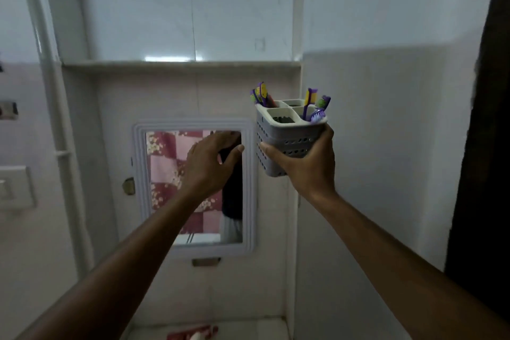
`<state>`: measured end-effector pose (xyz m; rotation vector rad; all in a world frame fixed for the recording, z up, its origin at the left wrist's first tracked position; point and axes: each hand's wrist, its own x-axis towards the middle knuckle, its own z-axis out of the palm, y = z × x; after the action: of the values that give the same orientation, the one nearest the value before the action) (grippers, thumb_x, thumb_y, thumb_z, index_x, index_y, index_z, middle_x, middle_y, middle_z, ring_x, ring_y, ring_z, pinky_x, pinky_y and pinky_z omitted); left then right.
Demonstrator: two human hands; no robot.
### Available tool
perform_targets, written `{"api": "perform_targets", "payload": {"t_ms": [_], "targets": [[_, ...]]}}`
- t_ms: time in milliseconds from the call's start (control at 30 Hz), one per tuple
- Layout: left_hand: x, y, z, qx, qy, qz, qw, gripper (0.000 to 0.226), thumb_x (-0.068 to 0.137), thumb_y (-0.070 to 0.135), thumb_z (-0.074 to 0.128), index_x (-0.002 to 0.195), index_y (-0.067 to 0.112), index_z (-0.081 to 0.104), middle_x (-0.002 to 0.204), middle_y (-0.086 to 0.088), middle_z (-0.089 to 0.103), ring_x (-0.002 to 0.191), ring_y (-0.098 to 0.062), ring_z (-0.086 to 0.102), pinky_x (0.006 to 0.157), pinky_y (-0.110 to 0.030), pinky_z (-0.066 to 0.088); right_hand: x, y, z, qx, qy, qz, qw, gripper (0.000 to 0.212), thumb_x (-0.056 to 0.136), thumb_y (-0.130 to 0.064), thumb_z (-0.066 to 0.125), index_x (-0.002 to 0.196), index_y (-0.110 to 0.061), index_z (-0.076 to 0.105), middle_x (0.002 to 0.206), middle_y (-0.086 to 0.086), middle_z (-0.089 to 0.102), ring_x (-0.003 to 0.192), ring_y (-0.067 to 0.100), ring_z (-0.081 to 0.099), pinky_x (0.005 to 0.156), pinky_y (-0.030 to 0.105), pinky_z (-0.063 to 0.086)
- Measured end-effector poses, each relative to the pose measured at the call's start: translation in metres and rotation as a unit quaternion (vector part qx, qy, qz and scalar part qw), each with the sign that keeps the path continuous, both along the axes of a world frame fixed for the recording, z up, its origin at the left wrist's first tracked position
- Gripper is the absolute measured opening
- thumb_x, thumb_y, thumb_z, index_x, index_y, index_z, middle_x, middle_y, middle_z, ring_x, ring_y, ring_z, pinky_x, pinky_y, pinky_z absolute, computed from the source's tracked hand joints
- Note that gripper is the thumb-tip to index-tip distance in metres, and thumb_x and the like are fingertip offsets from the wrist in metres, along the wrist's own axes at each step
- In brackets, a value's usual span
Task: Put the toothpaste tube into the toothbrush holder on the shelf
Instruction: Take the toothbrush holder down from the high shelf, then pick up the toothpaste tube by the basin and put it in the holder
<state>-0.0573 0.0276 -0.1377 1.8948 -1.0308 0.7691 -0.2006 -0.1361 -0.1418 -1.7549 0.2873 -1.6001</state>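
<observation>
My right hand (306, 159) grips a grey perforated toothbrush holder (287, 138) in mid air, below and to the right of the shelf ledge (182, 65). The holder has several compartments; purple and yellow toothbrushes (313, 103) stick out of the back-left and right ones, and a red item shows in the back-left one. My left hand (212, 163) is raised beside it, in front of the mirror, fingers apart and empty. A red and white object (193, 333), possibly the toothpaste tube, lies at the bottom edge, mostly cut off.
A white-framed mirror (193, 188) hangs on the pink tiled wall under the ledge. A white pipe (52, 91) runs down the left side. A dark door edge (480, 146) stands at the right. A white switch plate (13, 188) sits at far left.
</observation>
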Motion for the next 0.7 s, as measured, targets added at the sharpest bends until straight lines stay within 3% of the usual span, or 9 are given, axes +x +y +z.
{"api": "perform_targets", "payload": {"t_ms": [133, 300, 400, 567, 700], "targets": [[-0.017, 0.020, -0.065, 0.044, 0.048, 0.007, 0.998, 0.064, 0.102, 0.063, 0.058, 0.150, 0.022, 0.057, 0.149, -0.005, 0.064, 0.134, -0.023, 0.061, 0.108, -0.045, 0.052, -0.013, 0.009, -0.065, 0.022, 0.061, 0.026, 0.998, 0.131, 0.050, -0.079, 0.098, 0.155, -0.023, 0.041, 0.147, -0.008, 0.063, 0.129, 0.013, 0.067, 0.098, 0.044, 0.064], [-0.035, 0.046, -0.134, 0.089, 0.101, 0.030, 0.990, 0.066, 0.101, 0.057, 0.062, 0.151, 0.013, 0.058, 0.150, -0.013, 0.063, 0.138, -0.030, 0.058, 0.113, -0.048, 0.048, -0.024, 0.028, -0.136, 0.069, 0.124, 0.055, 0.988, 0.132, 0.051, -0.078, 0.097, 0.156, -0.021, 0.041, 0.147, -0.007, 0.063, 0.129, 0.013, 0.067, 0.099, 0.043, 0.064], [-0.033, 0.065, -0.175, 0.110, 0.138, 0.039, 0.983, 0.067, 0.101, 0.062, 0.060, 0.149, 0.016, 0.060, 0.150, -0.009, 0.064, 0.137, -0.028, 0.059, 0.112, -0.047, 0.049, -0.025, 0.039, -0.177, 0.097, 0.161, 0.060, 0.980, 0.129, 0.050, -0.078, 0.097, 0.152, -0.021, 0.043, 0.145, -0.006, 0.064, 0.128, 0.016, 0.068, 0.100, 0.046, 0.062], [-0.020, 0.102, -0.257, 0.138, 0.215, 0.045, 0.966, 0.053, 0.101, 0.054, 0.066, 0.140, 0.018, 0.067, 0.139, -0.003, 0.071, 0.130, -0.022, 0.065, 0.110, -0.044, 0.051, -0.019, 0.055, -0.247, 0.133, 0.237, 0.058, 0.961, 0.119, 0.055, -0.052, 0.106, 0.150, -0.015, 0.045, 0.144, -0.002, 0.064, 0.128, 0.018, 0.066, 0.104, 0.040, 0.057], [0.006, 0.139, -0.347, 0.160, 0.306, 0.056, 0.937, 0.042, 0.100, 0.043, 0.071, 0.133, 0.018, 0.072, 0.126, -0.003, 0.077, 0.117, -0.020, 0.071, 0.101, -0.039, 0.056, -0.012, 0.070, -0.308, 0.170, 0.290, 0.058, 0.940, 0.120, 0.054, -0.045, 0.107, 0.151, -0.013, 0.044, 0.145, 0.000, 0.064, 0.129, 0.021, 0.065, 0.101, 0.033, 0.053]]}}
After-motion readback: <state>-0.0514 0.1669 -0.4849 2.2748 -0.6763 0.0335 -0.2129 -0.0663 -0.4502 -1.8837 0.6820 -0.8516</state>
